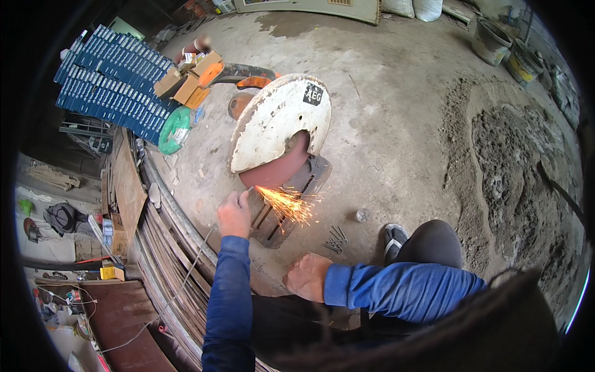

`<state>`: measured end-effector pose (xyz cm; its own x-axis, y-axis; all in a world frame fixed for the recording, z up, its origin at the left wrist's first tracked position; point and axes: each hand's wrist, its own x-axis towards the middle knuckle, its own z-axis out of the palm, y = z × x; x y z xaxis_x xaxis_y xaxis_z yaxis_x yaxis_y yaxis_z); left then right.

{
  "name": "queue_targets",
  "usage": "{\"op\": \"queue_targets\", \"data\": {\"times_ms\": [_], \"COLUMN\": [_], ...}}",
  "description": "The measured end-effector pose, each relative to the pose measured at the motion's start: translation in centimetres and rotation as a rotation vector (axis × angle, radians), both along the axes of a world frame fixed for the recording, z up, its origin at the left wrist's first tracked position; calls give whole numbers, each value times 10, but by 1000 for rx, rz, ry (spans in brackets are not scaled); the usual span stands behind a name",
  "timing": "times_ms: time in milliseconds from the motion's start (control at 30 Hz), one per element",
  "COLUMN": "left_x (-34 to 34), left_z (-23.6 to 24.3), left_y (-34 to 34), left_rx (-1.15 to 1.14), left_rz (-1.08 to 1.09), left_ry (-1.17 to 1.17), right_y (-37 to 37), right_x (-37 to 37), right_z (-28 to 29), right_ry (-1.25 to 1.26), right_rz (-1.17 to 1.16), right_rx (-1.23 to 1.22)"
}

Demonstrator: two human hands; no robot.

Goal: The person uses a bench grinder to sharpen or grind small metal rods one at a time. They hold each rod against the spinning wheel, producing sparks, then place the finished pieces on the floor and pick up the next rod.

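Observation:
A chop saw with a rust-flecked white guard [279, 127] stands on the concrete, its reddish disc [276, 167] blurred, on a slotted metal base [266, 235]. My left hand [233, 214] is closed on a small metal piece [251, 189] held at the disc's lower edge, where orange sparks [285, 204] spray rightward. My right hand [307, 276] is closed, lower and right of it; what it may hold is hidden. Several short metal rods [334, 240] lie on the floor beside a small metal cylinder [361, 215].
Stacked blue boxes [111, 84], cardboard cartons [192, 87] and a green coil [173, 130] are at upper left. Long pipes and planks [161, 229] run along my left. A heap of dirt [514, 186] spreads at right, with buckets [489, 43] behind. My shoe [393, 242] is right of the rods.

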<state>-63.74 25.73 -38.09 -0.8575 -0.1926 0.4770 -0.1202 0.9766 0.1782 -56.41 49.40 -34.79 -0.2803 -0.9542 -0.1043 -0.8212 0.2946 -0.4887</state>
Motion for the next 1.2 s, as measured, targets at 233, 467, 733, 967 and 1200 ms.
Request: {"op": "queue_targets", "data": {"times_ms": [233,467,733,967,1200], "left_x": [21,24,26,25,24], "left_z": [26,27,28,28,29], "left_y": [11,8,5,6,11], "left_rx": [927,1091,1108,1107,1063], "left_rz": [30,-155,-164,-164,-112], "left_ry": [-192,-184,-171,-174,-172], "right_y": [4,1,3,2,4], "right_x": [-2,-3,-2,-2,-3], "right_z": [4,13,16,12,9], "right_ry": [43,-34,-8,4,11], "right_rz": [59,66,55,68,51], "right_rx": [-20,93,94,95,-18]}}
